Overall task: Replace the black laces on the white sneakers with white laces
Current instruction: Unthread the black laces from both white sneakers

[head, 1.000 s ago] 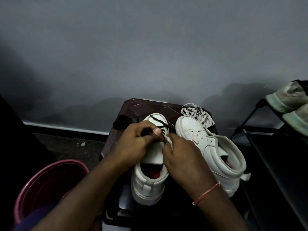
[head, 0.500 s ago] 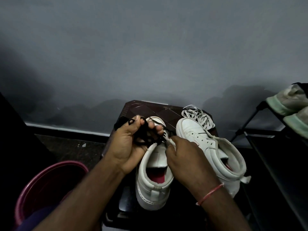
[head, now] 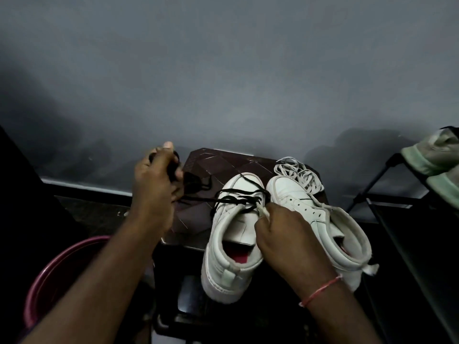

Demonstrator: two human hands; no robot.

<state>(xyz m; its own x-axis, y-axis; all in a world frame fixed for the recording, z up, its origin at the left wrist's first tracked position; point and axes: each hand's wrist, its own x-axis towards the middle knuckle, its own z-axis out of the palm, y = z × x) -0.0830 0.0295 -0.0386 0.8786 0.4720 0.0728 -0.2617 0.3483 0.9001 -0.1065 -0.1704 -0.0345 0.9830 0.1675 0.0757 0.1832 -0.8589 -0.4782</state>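
The left hand (head: 154,192) is curled round a bunch of black lace (head: 236,199), held out left of the stool (head: 223,162), evidently to draw it from the eyelets; slack crossings lie over the left sneaker (head: 228,234). The right hand (head: 285,237) pinches that sneaker's eyelet edge, apparently bracing it against the pull; the unlaced right sneaker (head: 295,192) stands just beside, white laces (head: 300,176) heaped beyond its toe.

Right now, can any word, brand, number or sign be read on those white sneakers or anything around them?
None: no readable text anywhere.
The left white high-top sneaker, the right white high-top sneaker and the black lace show no logo or lettering.
The dark brown stool top bears only a line pattern.
The pale green-soled shoes at right are too dim to tell.
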